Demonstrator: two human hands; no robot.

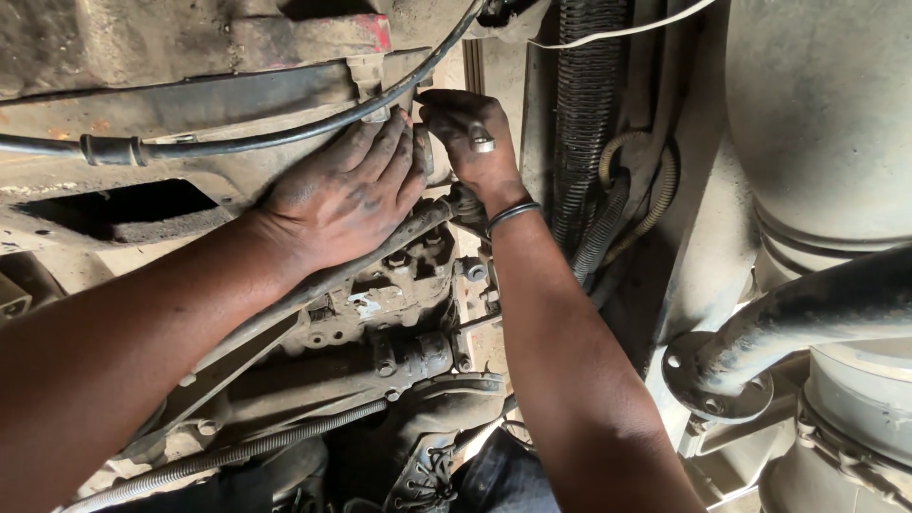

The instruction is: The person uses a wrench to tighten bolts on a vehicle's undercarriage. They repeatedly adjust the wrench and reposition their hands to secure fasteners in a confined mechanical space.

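Observation:
I am looking up at the grimy underside of a vehicle. My left hand (347, 190) lies flat with fingers spread against a dirty metal housing (190, 114), just under a black cable (285, 133). My right hand (472, 138), with a ring on one finger and a dark band at the wrist, is curled around a small part high up beside the left fingertips. What it grips is hidden by the fingers. Below both hands sits a bolted metal assembly (399, 304).
A ribbed black hose (584, 104) and thin tubes run down right of my right hand. A large grey cylinder (826, 123) and a flanged pipe (760, 332) fill the right side. A coiled spring cable (237, 451) crosses low left. My boot (423, 475) shows at the bottom.

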